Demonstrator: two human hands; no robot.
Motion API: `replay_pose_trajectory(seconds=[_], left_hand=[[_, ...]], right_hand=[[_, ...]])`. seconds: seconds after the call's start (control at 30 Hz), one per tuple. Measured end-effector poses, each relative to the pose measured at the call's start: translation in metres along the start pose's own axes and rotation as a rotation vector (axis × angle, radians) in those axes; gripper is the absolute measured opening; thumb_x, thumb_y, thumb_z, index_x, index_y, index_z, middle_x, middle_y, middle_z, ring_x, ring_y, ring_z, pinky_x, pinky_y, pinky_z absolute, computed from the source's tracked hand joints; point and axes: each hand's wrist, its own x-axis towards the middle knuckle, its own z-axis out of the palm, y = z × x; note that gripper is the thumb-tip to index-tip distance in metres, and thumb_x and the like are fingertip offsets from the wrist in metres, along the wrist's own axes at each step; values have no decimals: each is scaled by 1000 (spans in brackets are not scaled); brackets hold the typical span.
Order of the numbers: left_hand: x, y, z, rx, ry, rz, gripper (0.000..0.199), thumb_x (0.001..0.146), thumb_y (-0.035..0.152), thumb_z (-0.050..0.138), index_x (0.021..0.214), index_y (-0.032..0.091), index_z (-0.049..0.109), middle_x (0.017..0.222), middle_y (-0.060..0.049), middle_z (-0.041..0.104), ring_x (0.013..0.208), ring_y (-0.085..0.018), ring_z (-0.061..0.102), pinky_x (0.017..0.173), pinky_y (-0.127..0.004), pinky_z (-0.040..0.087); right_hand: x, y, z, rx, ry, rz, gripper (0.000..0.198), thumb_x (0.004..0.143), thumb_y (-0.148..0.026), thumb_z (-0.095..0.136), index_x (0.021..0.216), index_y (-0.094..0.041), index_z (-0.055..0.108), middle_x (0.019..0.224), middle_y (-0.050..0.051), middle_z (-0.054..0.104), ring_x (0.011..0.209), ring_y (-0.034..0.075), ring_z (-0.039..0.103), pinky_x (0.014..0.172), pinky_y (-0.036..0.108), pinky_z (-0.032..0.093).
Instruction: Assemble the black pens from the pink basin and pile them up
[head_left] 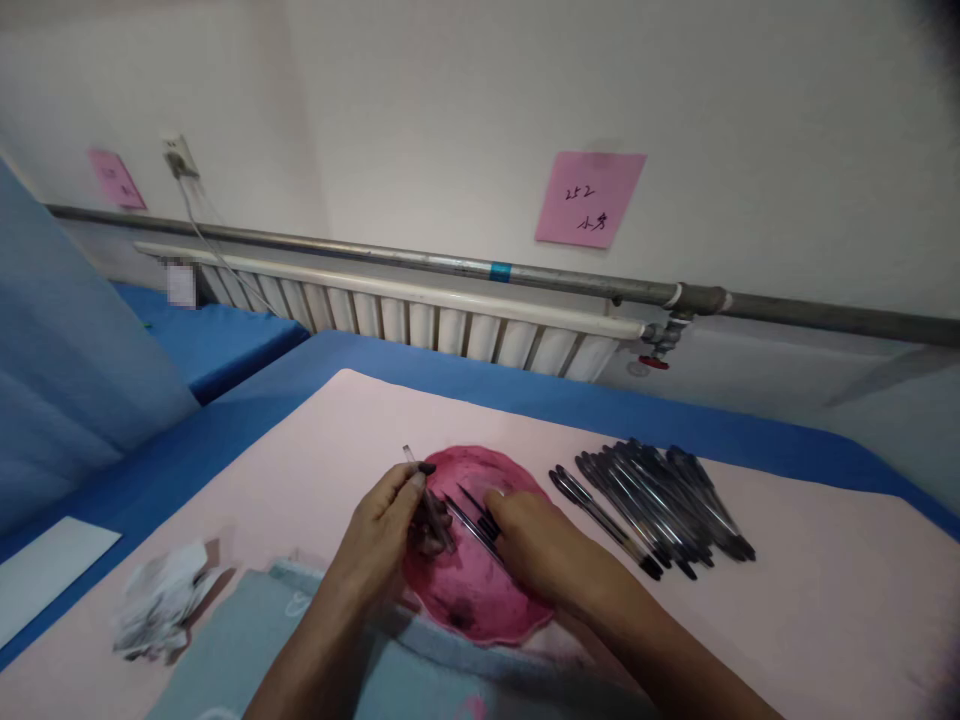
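Over a pink plate (pixel 484 605) smeared with dark stains, both my hands are at work. My left hand (pixel 379 530) is closed round a clear pen barrel (pixel 439 522), and dark marks show on its fingertips. My right hand (pixel 544 545) is closed on a slim dark-tipped pen (pixel 466 516), which slants up and left above the plate. A second thin dark pointed piece (pixel 472 498) sticks out by the right fingers; whether it is a refill or a cap, I cannot tell. To the right of the plate lies a pile of capped black pens (pixel 652 500).
Crumpled, stained tissue (pixel 165 605) lies on the pink sheet (pixel 322 450) at the left, near a grey-blue cloth (pixel 225 640). A white card (pixel 52 575) rests at the left edge. Behind the blue table (pixel 525 393) stand a radiator (pixel 420 325) and pipe (pixel 585 287).
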Motion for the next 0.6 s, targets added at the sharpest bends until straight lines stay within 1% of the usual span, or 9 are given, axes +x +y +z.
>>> replay_pose_trajectory(seconds=[0.1,0.13,0.2,0.27,0.33,0.4,0.43,0.53,0.6], left_hand=[[-2,-2,0,52,-42,12,43,81,47,53,115,19,57,59,3,58,55,-15,56,56,-27,47],[-2,-2,0,75,-54,35,42,82,46,52,114,19,58,61,3,58,60,-16,57,60,-27,47],[-2,-3,-1,124,-83,94,36,83,43,53,109,20,63,68,1,61,72,-17,58,68,-27,46],[-2,-4,-2,165,-134,134,30,83,39,55,103,20,67,75,-1,62,77,-17,57,71,-26,45],[-3,-5,-1,182,-205,141,27,84,36,55,100,20,69,77,-2,62,75,-16,56,70,-26,43],[-3,-7,1,187,-259,143,24,84,33,55,99,21,69,79,-2,62,72,-15,54,68,-26,42],[-4,-8,1,189,-272,145,23,84,32,56,99,22,69,79,-2,62,71,-15,53,68,-26,41],[-4,-10,3,200,-279,155,23,84,30,56,100,23,70,75,-2,61,69,-14,52,66,-25,40],[-5,-9,3,212,-276,158,24,83,30,56,101,23,71,76,-2,62,69,-14,52,66,-26,41]], right_hand=[[2,-2,1,50,23,23,28,66,-1,47,84,-15,64,83,11,70,71,22,62,56,28,33],[3,-2,-2,108,64,19,25,67,-3,48,81,-16,63,82,10,70,72,21,62,57,28,35],[4,-4,-11,301,199,20,17,69,-7,49,77,-17,61,78,7,69,71,19,60,59,27,38],[4,-7,-21,630,341,49,9,72,-13,51,76,-19,57,69,2,65,61,15,57,55,25,39],[3,-10,-30,1041,405,59,4,75,-22,53,78,-20,52,62,-3,61,47,11,50,47,23,37],[3,-13,-35,1386,424,21,12,76,-30,57,80,-21,50,62,-4,61,42,9,48,43,22,37],[3,-14,-35,1498,441,3,15,76,-31,59,80,-21,50,64,-4,62,44,10,51,43,22,38],[3,-16,-34,1645,487,-6,18,73,-29,65,79,-20,52,67,-3,63,55,12,58,43,20,41],[3,-15,-32,1654,459,-15,16,74,-28,65,78,-19,52,65,-3,63,52,11,57,43,20,42]])
